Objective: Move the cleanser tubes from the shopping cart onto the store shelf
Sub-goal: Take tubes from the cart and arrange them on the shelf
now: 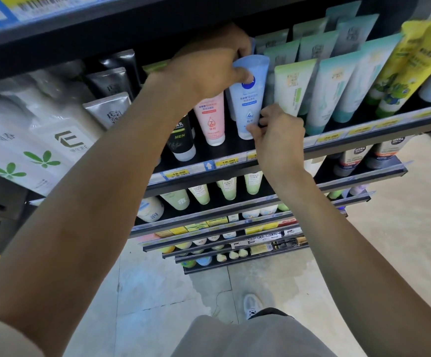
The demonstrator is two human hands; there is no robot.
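One blue cleanser tube [247,99] upright, cap down, at centre frame on the store shelf [235,153]. Gripped at its crimped top by the left hand [209,70], fingers curled over the edge; pinched near its cap by the right hand [276,130]. Just left of it: one pink tube [210,119], then one black tube [180,140] marked MEN. Upper left: three dark and silver tubes [108,109] in a row. Right of centre: green and teal tubes [294,91], too overlapped to count; far right, two yellow tubes [407,65]. Yellow price tags [228,162] along the shelf edge. More stocked shelves below; pale tiled floor [157,279]; one shoe [251,305] at lower centre.
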